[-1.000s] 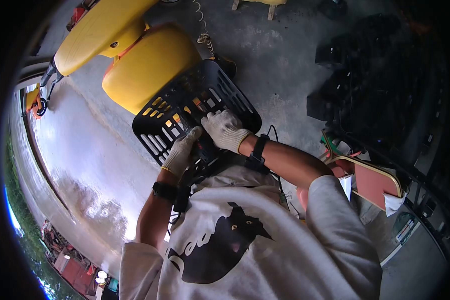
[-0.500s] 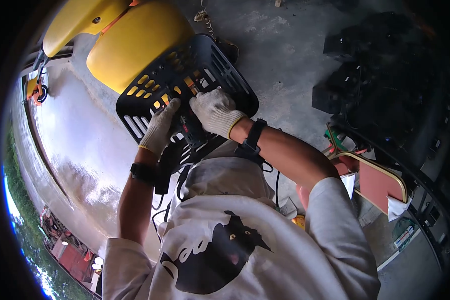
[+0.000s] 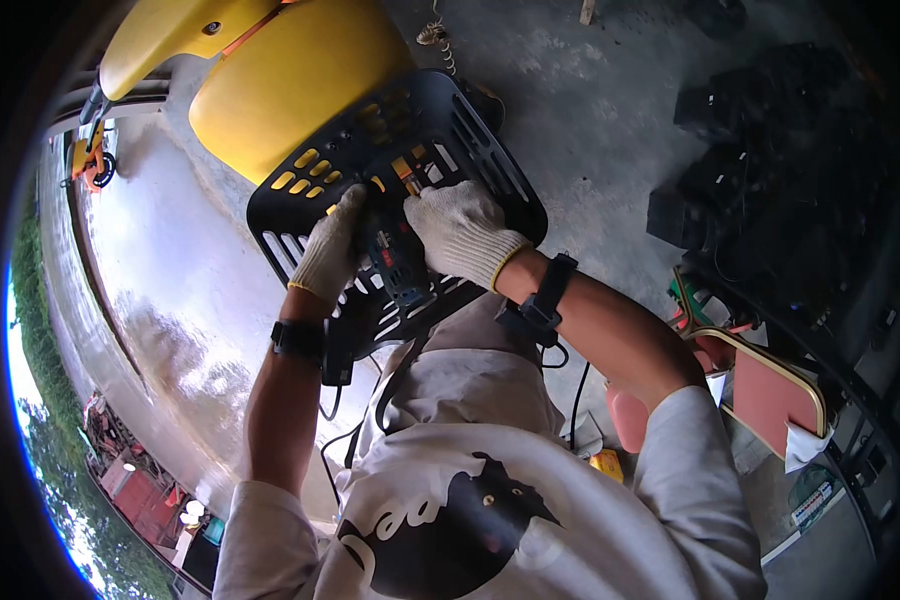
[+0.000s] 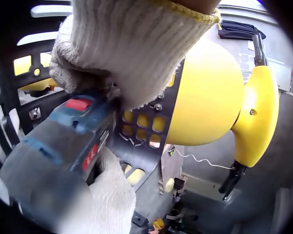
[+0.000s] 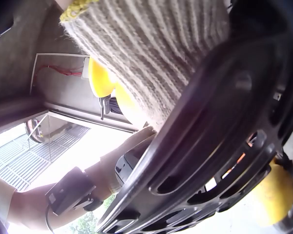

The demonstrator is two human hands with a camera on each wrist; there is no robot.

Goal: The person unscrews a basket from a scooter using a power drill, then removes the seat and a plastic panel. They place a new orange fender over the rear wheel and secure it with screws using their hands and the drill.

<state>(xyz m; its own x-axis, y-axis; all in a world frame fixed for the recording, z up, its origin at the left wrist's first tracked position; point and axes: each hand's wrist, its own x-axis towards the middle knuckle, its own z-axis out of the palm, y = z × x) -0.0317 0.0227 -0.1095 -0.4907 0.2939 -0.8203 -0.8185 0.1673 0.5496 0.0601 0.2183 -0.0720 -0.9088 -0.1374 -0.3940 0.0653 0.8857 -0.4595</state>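
A blue and black cordless drill (image 3: 395, 262) with red marks sits inside a black slotted plastic basket (image 3: 523, 212). My gloved right hand (image 3: 460, 228) grips its handle; in the left wrist view that glove (image 4: 112, 197) wraps round beneath the drill body (image 4: 53, 141). My gloved left hand (image 3: 328, 245) is on the drill's other side, and the left wrist view shows its fingers (image 4: 66, 73) curled at the drill's nose, close to the basket wall. The drill's tip is hidden behind the left glove. In the right wrist view, the basket wall (image 5: 195, 131) covers the right hand's fingers.
The basket stands against a rounded yellow scooter body (image 3: 300, 85). Black boxes (image 3: 710, 190) are at the right, near a folded pink chair (image 3: 775, 395). A coiled cord (image 3: 436, 38) lies beyond the basket. Cables (image 3: 578, 400) hang near my waist.
The head view has shifted. My hands stand farther apart than a second ago, with more of the drill body showing between them. Both stay inside the basket.
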